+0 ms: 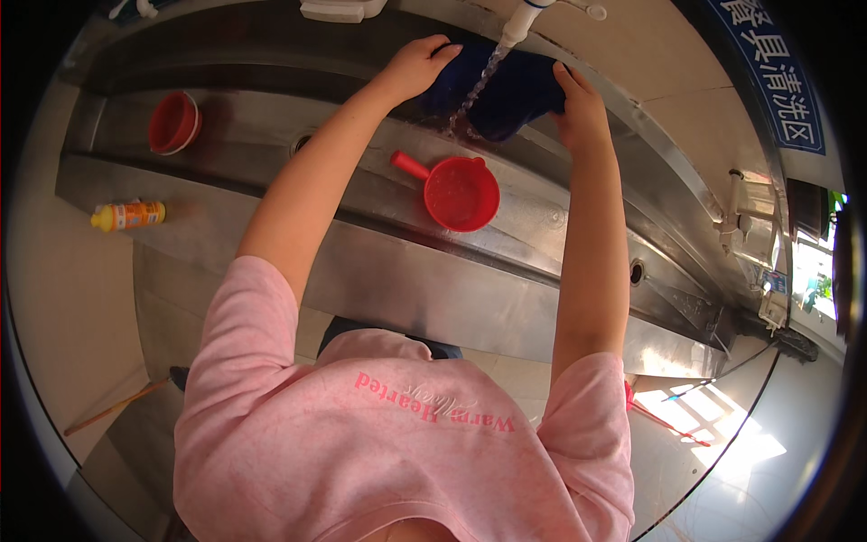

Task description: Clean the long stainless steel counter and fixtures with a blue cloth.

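Note:
A dark blue cloth (518, 88) is stretched between my two hands beneath a white tap (520, 26), whose stream runs down over it. My left hand (421, 66) grips the cloth's left edge between thumb and fingers. At the cloth's right edge, my right hand (579, 105) pinches it with the thumb on top. Below the cloth, nearer to me, a red plastic dipper (462, 194) stands in the steel trough, its handle pointing to the upper left.
The long stainless steel trough sink (433, 271) curves across the view. A red bucket (172, 123) stands in its left part. A yellow bottle (129, 215) rests on the front ledge at left. Drain holes (637, 272) open in the trough; more taps (735, 227) line the right wall.

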A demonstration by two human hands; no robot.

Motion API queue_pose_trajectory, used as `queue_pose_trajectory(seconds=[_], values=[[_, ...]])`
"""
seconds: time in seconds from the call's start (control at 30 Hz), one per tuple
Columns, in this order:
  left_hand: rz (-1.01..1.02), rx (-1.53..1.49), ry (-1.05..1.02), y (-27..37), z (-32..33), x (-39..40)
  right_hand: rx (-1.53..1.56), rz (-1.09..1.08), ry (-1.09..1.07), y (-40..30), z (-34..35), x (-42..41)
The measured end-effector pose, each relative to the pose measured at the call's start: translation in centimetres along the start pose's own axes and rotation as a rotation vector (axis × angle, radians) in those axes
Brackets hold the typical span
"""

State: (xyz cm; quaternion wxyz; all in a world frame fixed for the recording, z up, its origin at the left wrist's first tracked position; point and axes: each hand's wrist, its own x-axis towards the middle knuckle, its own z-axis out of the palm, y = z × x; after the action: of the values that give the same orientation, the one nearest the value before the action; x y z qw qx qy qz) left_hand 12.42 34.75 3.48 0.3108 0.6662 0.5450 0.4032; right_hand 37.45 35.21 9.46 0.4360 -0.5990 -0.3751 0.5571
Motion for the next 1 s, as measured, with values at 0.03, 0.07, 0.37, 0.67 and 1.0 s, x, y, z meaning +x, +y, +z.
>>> queue_pose_trajectory(seconds=[0.03,0.07,0.37,0.67,1.0], values=[[-0.005,-0.136,-0.011,0.6,0.3,-0.2,0.000,0.001,-0.001,-0.3,-0.1,-0.3],[-0.112,-0.186,-0.116,1.1,0.4,-0.3,0.039,0.023,0.011,-0.7,-0.3,-0.6],[-0.384,-0.657,-0.303,1.2,1.0,0.4,0.036,0.177,-0.025,0.0,-1.8,-1.5],[-0.517,-0.712,-0.124,6.0,2.9,-0.8,-0.752,-0.372,-0.321,4.4,4.7,-0.8],[-0.504,-0.638,-0.026,0.4,4.3,-1.6,0.382,0.155,-0.418,0.8,4.7,-1.4]])
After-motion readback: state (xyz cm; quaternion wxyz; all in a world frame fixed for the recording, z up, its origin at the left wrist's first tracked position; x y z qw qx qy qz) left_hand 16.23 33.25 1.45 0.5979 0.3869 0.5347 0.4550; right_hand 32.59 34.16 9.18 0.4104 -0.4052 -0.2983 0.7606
